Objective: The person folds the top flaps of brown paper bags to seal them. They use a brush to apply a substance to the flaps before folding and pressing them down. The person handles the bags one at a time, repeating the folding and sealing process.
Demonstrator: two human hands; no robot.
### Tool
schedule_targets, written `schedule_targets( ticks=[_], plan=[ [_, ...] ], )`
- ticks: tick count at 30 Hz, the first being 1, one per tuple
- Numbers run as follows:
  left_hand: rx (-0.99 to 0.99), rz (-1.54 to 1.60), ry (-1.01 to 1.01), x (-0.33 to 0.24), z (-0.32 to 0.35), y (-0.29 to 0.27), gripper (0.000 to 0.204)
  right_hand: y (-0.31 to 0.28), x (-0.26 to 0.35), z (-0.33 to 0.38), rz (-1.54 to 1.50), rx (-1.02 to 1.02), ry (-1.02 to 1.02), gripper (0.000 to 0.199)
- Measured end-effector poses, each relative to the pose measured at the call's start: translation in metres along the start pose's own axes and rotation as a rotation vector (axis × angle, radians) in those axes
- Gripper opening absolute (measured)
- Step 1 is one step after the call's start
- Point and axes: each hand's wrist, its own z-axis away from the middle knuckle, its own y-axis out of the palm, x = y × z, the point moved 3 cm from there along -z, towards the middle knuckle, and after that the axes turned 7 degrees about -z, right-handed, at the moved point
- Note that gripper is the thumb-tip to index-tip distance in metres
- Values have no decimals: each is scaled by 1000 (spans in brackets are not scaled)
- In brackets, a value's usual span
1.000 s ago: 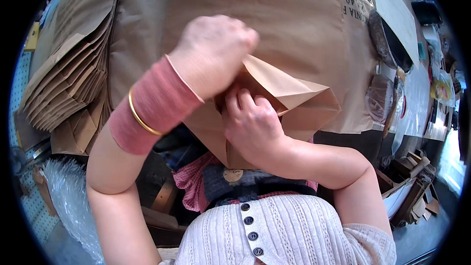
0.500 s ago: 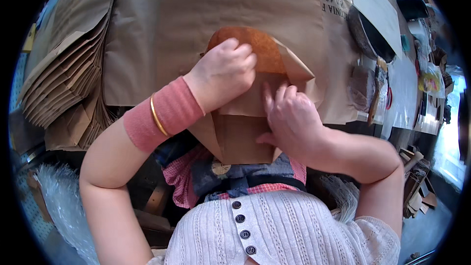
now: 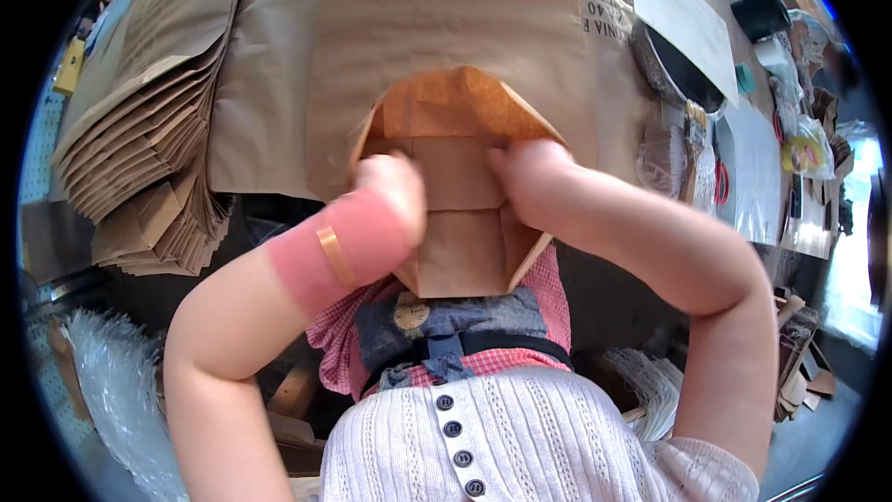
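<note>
A large brown paper sack (image 3: 455, 9) lies on the table with its mouth toward me, spread into a wide opening with an orange-brown inner lining (image 3: 446, 98). Its folded end flap (image 3: 460, 246) hangs toward my apron. My left hand (image 3: 392, 184), blurred by motion, curls at the left side of the mouth. On the right side, my right hand (image 3: 537, 167) is closed at the mouth's edge, with its fingertips partly hidden inside. A pink wristband with a gold bangle (image 3: 336, 256) covers my left wrist.
A fanned stack of brown paper sacks (image 3: 153, 125) lies on the left. To the right are a dark curved bowl-like object (image 3: 678, 65), a brush (image 3: 697, 153), red-handled scissors (image 3: 722, 177) and white sheets (image 3: 683, 5). Clear plastic strands (image 3: 121, 390) hang at lower left.
My hands have moved apart, the left toward me and left, the right slightly up. The sack's mouth is now opened wider, and its folded right corner has spread out.
</note>
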Motion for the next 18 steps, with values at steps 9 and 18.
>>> schedule_targets(
  ticks=[9,18],
  plan=[
    [-744,498,54,80,2,-2,49,12,-75,7,-307,-659,-82,51],
    [-477,825,547,95,4,-2,56,4,-69,14,-609,-497,-463,19]
  ],
)
